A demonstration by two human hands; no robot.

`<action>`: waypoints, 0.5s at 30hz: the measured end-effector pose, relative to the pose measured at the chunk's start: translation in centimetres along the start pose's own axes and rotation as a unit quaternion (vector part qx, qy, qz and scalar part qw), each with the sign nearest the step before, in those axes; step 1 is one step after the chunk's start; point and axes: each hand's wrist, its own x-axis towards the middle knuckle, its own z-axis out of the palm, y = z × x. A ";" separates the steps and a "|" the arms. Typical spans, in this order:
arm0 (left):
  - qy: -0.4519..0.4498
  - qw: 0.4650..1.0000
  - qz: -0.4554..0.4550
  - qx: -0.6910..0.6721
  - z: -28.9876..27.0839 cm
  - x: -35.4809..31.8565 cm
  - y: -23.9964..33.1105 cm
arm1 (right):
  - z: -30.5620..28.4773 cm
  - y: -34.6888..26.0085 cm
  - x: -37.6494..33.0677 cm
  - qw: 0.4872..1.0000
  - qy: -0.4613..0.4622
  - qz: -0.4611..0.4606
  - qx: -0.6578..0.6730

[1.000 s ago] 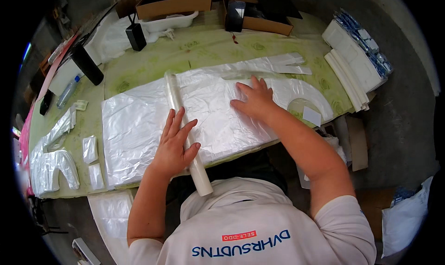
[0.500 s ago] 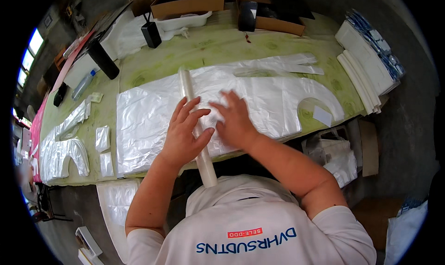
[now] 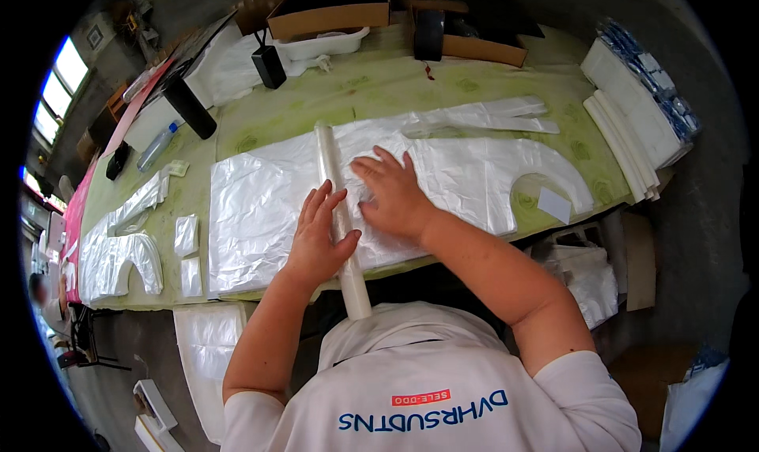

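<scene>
A stack of thin, clear plastic aprons (image 3: 253,226) lies flat on the table, with long straps at the far right and a curved neck cut-out. Across it rests a pale roller tube (image 3: 355,292), its near end reaching past the table edge toward my shirt. My left hand (image 3: 318,242) lies on the tube with fingers stretched out and thumb apart, gripping nothing. Just right of the tube, my right hand (image 3: 398,203) is spread with its palm down over the top apron. A small white card (image 3: 553,205) sits inside the neck cut-out.
Folded plastic pieces (image 3: 130,258) and two small packets (image 3: 187,236) lie at left. Behind them stand a bottle (image 3: 158,147) and a black cylinder (image 3: 190,108). Cardboard boxes (image 3: 328,17) line the back. White rolls (image 3: 621,147) lie at the right edge.
The whole view has shifted slightly right. My left hand's fingers have drawn closer together. My right hand has moved slightly left over the apron toward the tube.
</scene>
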 end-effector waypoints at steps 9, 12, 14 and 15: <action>-0.021 1.000 -0.011 0.001 -0.3 -0.3 0.3 | -3.6 2.6 4.1 0.951 -0.143 0.260 -0.083; -0.020 1.000 -0.004 0.021 0.0 -0.1 0.1 | -2.4 3.3 4.5 0.953 -0.099 0.276 -0.072; 0.015 1.000 -0.011 0.008 0.2 -0.4 -0.1 | -0.9 2.1 3.1 0.984 -0.030 0.170 -0.050; 0.030 0.999 -0.015 0.002 0.3 -0.7 -0.1 | -0.2 0.8 1.9 0.992 0.004 0.117 -0.037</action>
